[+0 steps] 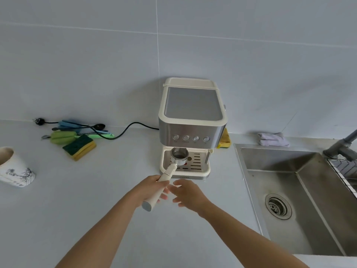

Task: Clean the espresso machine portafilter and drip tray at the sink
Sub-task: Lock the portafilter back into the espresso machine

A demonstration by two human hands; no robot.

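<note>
Item: cream-handled steel portafilter (174,163), out of the machine, over the slotted cream drip tray (195,163).
My left hand (148,190) grips its handle; my right hand (188,193) hangs open beside. Keep the basket level, dregs inside; carry right to the steel sink (289,190).

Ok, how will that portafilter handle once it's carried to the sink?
The portafilter, gripped by the left hand, looks rigid. Its metal basket end probably makes it front-heavy, so it may dip. The smooth cream handle could slip when wet.
</note>
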